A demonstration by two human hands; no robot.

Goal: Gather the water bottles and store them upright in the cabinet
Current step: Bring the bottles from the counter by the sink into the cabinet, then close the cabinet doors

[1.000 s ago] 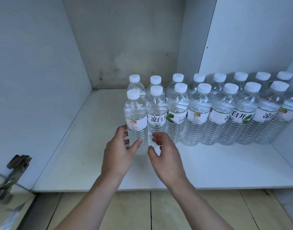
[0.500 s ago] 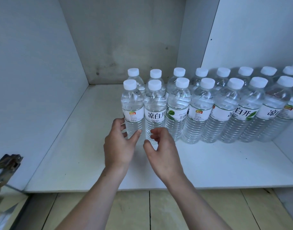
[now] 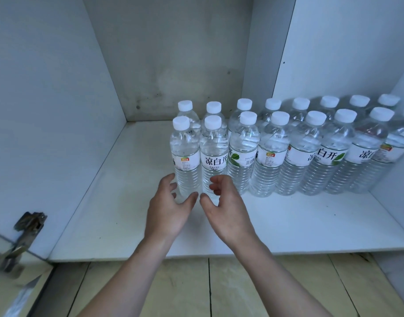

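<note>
Two neat rows of water bottles [image 3: 272, 154] stand upright on the white cabinet shelf [image 3: 288, 220], filling it from about the middle over to the right wall. Both hands are right at the two front-left bottles. The left hand [image 3: 167, 209] is loosely curled by the end bottle [image 3: 185, 156], the right hand [image 3: 223, 207] by the next bottle [image 3: 214, 156]. Can't tell if either actually has a grip. Rusty hinge [image 3: 28, 224] on the left.
</note>
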